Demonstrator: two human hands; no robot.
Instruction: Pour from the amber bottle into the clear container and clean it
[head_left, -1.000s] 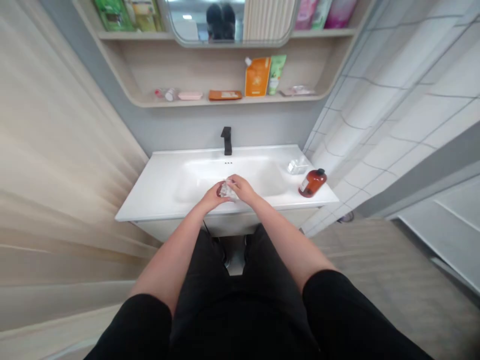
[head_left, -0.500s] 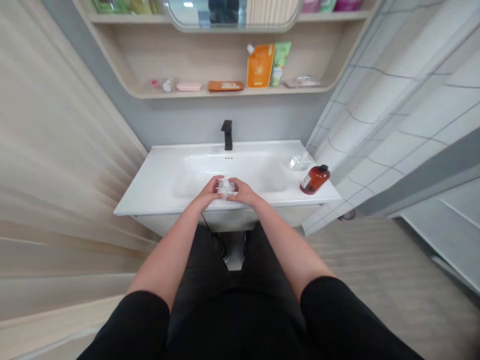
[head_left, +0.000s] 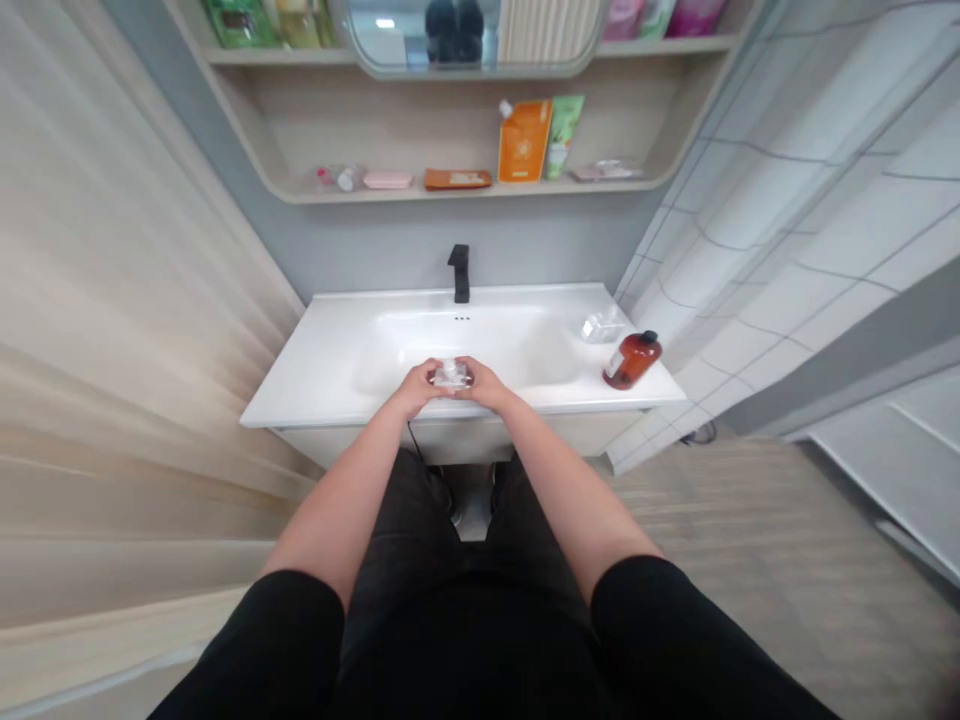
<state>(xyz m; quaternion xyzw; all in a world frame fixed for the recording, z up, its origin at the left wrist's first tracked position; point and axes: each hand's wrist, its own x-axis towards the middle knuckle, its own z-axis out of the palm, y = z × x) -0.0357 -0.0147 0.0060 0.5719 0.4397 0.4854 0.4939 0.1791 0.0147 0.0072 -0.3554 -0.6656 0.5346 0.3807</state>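
Between my two hands is a small clear bottle with a whitish top (head_left: 450,374), held over the front edge of the white sink (head_left: 345,396). My left hand (head_left: 415,387) grips its left side, fingers curled around it. On the opposite side my right hand (head_left: 484,383) closes on it in the same way. Fine detail of the bottle is too small to make out. The black faucet (head_left: 460,274) stands behind the basin, beyond my hands.
An amber bottle with a black cap (head_left: 632,360) stands tilted in view on the right of the counter. Behind it is a clear container (head_left: 602,326). A wall shelf (head_left: 360,110) carries an orange pouch (head_left: 524,142), a green tube (head_left: 564,135) and several small items.
The view has shifted slightly, so the shelf and sink sit a little lower and further right. Both hands keep hold of the clear bottle, which looks slightly turned.
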